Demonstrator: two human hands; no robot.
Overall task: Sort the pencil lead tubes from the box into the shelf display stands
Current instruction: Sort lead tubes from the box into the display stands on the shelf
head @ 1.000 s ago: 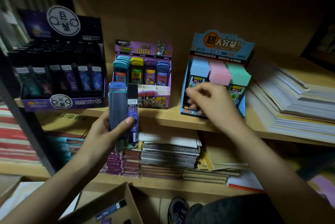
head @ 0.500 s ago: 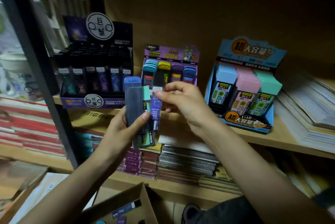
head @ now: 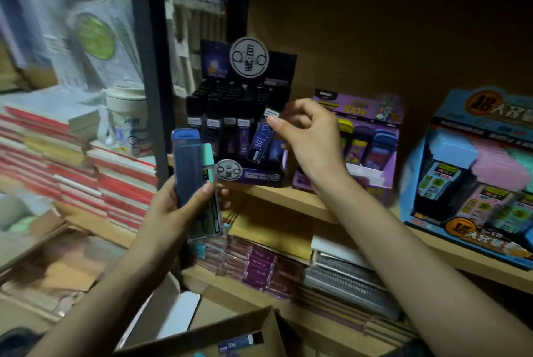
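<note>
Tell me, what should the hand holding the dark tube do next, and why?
Probably lower it into the black stand, front row. The right hand pinches the dark tube by its top, tilted over matching tubes there.

I am facing a light wooden shelf (head: 288, 199) backing onto a plain brown panel (head: 375, 24). A black upright post (head: 148, 68) is dividing it from stacked red-edged notebooks (head: 121, 183) on my left. Dim light is leaving the upper corners dark.
</note>
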